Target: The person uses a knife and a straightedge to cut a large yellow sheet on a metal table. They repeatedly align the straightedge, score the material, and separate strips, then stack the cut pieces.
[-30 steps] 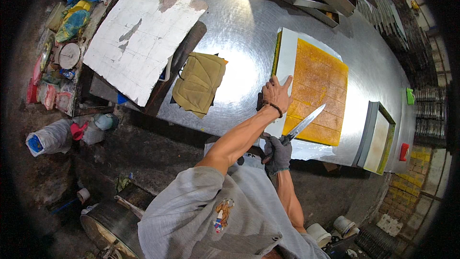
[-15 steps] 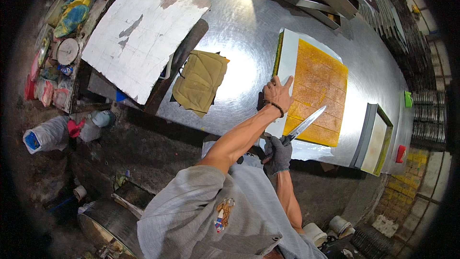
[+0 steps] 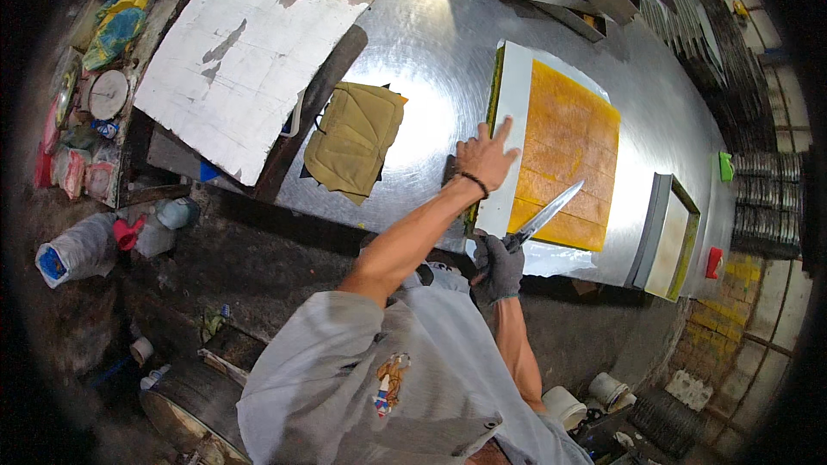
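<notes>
**Left hand (image 3: 487,159) on strip (image 3: 517,77), knife (image 3: 551,212) in right hand (image 3: 500,269)**

Left hand: bare, palm down on the pale strip, index finger and thumb spread apart. No grip visible, looks like a press. Right hand: gloved, fingers clamped round the knife handle at the near edge of the counter (image 3: 422,142). Blade points far right, over the near part of the slab (image 3: 570,151). Can't tell if it touches.

Doing it well, my read: press the strip flat, weight spread along its length so neither end lifts. Tuck the thumb back, it sits close to the slab side. Keep the blade clear of the bare hand. Firm wrist, light tip, no dragging across the surface.

Slab: on the counter, just right of the strip, pale sheet (image 3: 560,263) showing past its near edge. Flat, roughly rectangular, amber-orange. Centre mottled and lighter, edges deeper yellow. Thin lines run across it left to right. Edges look fairly straight.
</notes>
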`<state>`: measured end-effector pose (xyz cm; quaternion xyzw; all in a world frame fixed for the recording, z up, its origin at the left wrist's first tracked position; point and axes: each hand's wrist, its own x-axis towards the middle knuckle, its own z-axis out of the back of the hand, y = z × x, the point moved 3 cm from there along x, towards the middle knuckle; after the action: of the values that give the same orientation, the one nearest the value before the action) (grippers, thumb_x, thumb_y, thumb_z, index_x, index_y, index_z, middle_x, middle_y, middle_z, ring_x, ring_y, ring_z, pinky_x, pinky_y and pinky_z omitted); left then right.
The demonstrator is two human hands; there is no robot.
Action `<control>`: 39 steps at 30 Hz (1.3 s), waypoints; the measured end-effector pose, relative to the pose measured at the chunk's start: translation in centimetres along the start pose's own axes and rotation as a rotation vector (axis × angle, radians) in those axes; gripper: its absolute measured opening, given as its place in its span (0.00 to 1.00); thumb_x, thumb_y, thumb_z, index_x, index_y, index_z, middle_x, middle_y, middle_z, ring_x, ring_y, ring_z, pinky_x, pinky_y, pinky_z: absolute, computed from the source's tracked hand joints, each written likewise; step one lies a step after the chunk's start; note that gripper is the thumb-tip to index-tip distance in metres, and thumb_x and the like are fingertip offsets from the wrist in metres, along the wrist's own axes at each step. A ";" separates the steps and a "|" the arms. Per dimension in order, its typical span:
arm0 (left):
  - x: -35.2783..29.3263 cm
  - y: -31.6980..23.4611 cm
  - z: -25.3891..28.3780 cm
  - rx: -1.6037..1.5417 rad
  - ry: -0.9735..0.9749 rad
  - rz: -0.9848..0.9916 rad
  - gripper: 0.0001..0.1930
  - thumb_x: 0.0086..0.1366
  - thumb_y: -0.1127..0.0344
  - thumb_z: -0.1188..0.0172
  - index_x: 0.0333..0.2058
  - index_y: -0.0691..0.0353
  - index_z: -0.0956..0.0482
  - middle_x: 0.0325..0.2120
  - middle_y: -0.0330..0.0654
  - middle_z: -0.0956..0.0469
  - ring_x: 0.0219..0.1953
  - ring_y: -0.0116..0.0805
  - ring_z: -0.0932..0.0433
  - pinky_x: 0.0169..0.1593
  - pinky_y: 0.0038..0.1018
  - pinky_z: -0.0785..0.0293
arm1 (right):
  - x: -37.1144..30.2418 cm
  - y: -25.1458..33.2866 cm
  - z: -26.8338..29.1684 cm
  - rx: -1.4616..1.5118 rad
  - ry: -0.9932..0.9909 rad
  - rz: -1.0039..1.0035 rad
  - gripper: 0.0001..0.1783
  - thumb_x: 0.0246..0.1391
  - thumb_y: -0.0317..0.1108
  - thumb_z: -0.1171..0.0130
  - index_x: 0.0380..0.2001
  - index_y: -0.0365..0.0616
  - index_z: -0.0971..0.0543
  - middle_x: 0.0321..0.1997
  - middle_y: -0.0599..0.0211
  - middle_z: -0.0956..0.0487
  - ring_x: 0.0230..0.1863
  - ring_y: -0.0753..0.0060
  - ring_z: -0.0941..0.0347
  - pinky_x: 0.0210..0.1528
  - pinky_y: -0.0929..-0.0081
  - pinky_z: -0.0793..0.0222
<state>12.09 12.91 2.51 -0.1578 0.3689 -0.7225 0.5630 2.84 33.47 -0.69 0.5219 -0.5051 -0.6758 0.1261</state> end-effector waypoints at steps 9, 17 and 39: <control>-7.4 10.9 -3.6 -0.194 0.114 -0.107 0.18 0.67 0.64 0.49 0.50 0.59 0.15 0.39 0.57 0.18 0.43 0.61 0.19 0.52 0.51 0.23 | 0.5 -0.5 0.7 -0.029 -0.030 -0.001 0.08 0.56 0.30 0.34 0.36 0.38 0.21 0.25 0.66 0.21 0.22 0.74 0.26 0.23 0.74 0.31; -13.6 7.9 -4.0 -0.279 0.371 -0.130 0.23 0.66 0.63 0.47 0.56 0.68 0.23 0.44 0.60 0.21 0.50 0.61 0.22 0.53 0.51 0.25 | 0.4 -0.5 0.6 -0.055 -0.029 0.012 0.08 0.60 0.29 0.37 0.33 0.44 0.28 0.23 0.66 0.23 0.19 0.73 0.27 0.21 0.75 0.31; 0.3 2.0 0.5 0.084 0.176 -0.174 0.53 0.61 0.50 0.31 0.74 0.65 0.53 0.49 0.65 0.29 0.48 0.62 0.22 0.49 0.50 0.23 | 1.1 8.6 5.1 -0.424 -0.317 0.266 0.23 0.59 0.25 0.41 0.58 0.35 0.28 0.31 0.67 0.25 0.25 0.78 0.27 0.24 0.77 0.27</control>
<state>13.75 12.24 1.34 -0.1014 0.3712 -0.7946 0.4697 -4.90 31.63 5.39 0.3011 -0.4299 -0.8168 0.2396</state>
